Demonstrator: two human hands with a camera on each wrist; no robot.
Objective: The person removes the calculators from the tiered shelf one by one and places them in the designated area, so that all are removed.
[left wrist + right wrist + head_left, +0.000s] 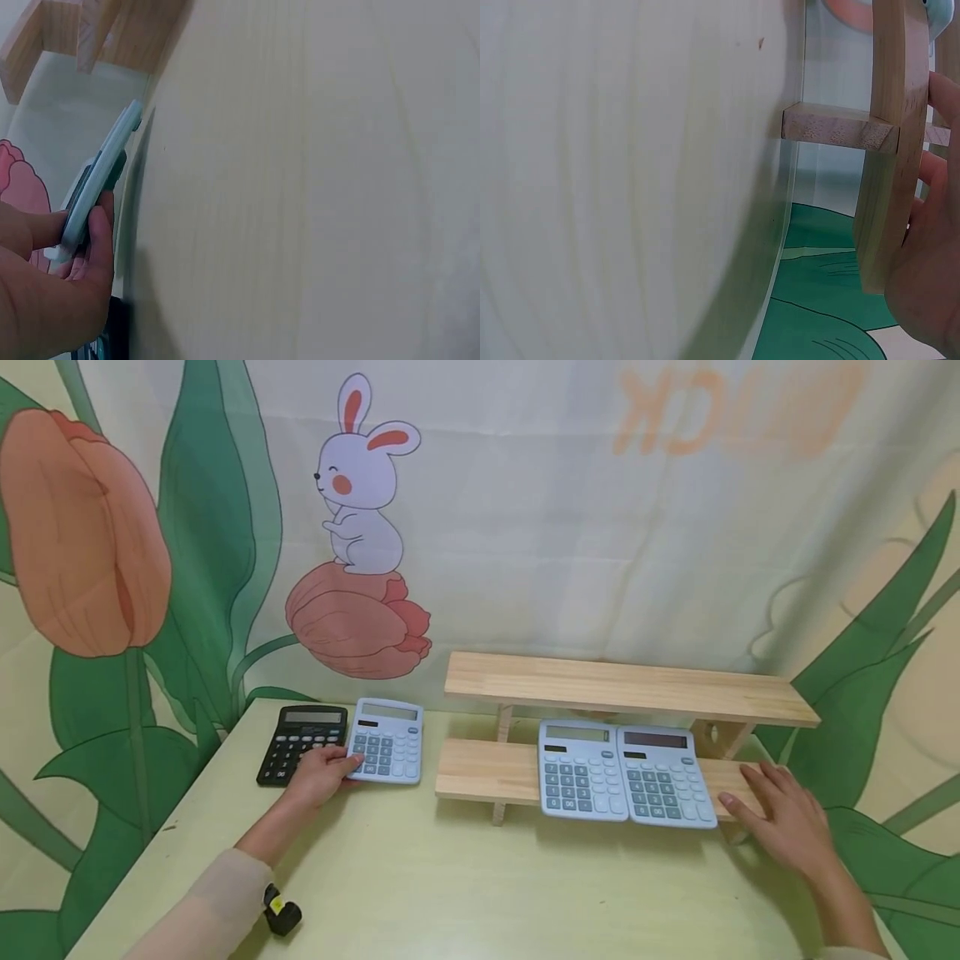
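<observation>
In the head view my left hand (321,777) pinches a light blue calculator (387,743) by its lower left edge, thumb on the keys. The left wrist view shows that calculator (97,176) edge-on and tilted, with fingers behind it. Just left of it a black calculator (311,720) is partly covered by the hand. Two more light blue calculators, one on the left (581,768) and one on the right (666,775), lean side by side on the lower step of a wooden shelf (487,770). My right hand (791,822) rests on that step's right end, fingers spread.
The shelf's upper board (630,685) runs behind the calculators. A small black object with a yellow mark (282,914) sits at the left sleeve. Behind the pale table (525,893) hangs a curtain (525,527) printed with tulips and a rabbit.
</observation>
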